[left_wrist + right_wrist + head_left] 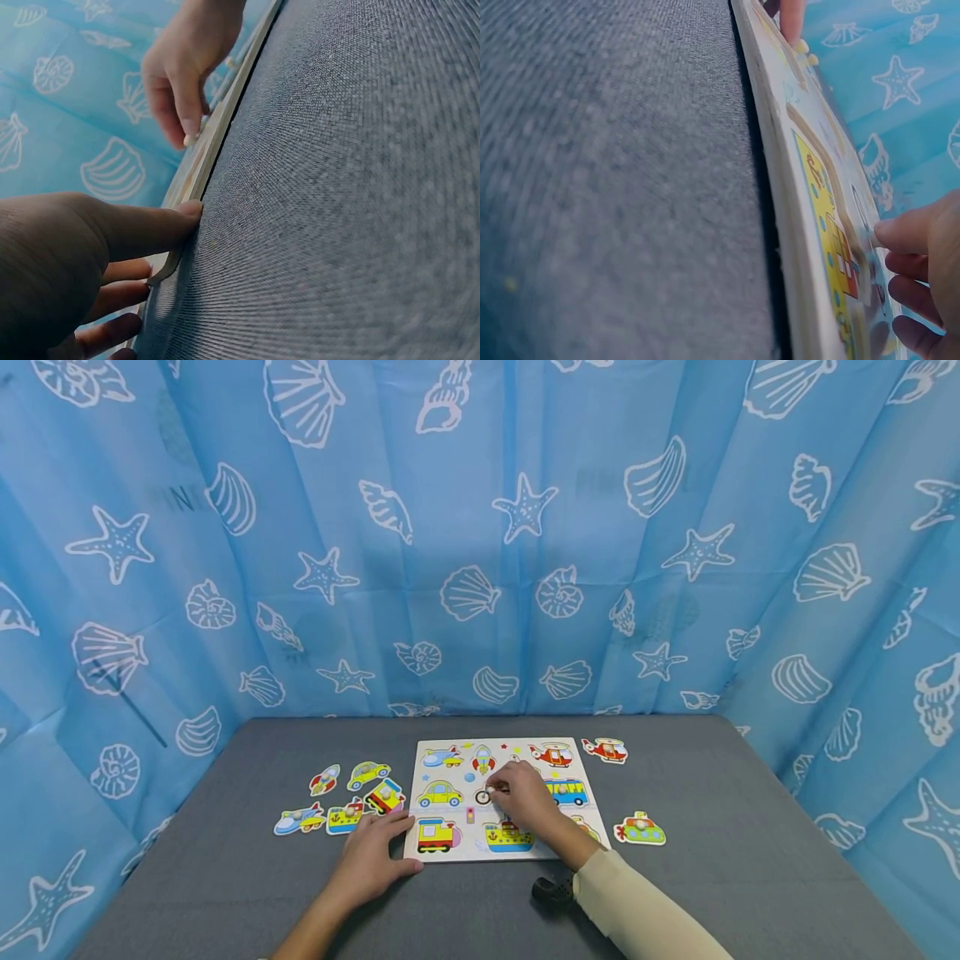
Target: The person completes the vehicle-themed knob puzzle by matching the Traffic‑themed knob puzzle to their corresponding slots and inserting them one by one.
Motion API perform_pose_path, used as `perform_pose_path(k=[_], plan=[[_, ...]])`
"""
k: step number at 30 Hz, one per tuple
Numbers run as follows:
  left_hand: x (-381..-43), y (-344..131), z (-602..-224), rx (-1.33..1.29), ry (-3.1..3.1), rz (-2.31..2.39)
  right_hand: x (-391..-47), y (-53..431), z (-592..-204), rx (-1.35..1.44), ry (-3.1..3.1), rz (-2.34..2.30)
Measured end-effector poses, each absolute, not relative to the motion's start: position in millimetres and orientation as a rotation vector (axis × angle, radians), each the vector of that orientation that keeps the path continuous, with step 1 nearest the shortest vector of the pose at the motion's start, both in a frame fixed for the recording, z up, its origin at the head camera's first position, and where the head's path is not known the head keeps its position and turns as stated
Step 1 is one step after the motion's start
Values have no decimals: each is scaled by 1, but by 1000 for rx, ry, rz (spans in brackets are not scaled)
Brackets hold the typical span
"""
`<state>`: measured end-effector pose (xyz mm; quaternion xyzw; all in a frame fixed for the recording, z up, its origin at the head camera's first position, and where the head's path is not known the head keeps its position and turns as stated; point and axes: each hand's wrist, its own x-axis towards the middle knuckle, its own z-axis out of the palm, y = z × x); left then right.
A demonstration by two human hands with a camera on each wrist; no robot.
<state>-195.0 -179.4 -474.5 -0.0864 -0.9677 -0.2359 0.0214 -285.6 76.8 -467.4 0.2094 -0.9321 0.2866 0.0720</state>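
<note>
A white wooden puzzle board [468, 752] with printed vehicles lies on the grey table. My left hand [369, 853] rests at its near left corner, with the thumb along the front edge and the fingers by the left side. Over the middle of the board, my right hand [527, 797] pinches a small pale knob [190, 140] between thumb and fingertips. Beside those fingertips shows the wheel of a wheeled-vehicle puzzle piece [482, 796]; the hand hides the rest. The bus piece [567, 792] sits in the board to the right of this hand.
Several loose knobbed pieces lie left of the board, among them a rocket [325, 781], a car [368, 775], a train [386, 796] and an airplane [299, 819]. A helicopter [606, 750] and a submarine [640, 829] lie to the right. A blue shell-print curtain [465, 527] hangs behind.
</note>
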Motion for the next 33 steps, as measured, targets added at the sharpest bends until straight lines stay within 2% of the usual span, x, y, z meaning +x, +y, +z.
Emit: perform_pose_path(k=[17, 33], plan=[[-196, -179, -475, -265, -2996, -722, -279, 99, -460, 559, -2729, 953], [-195, -180, -478, -266, -2984, -723, -272, 140, -451, 524, -2739, 860]])
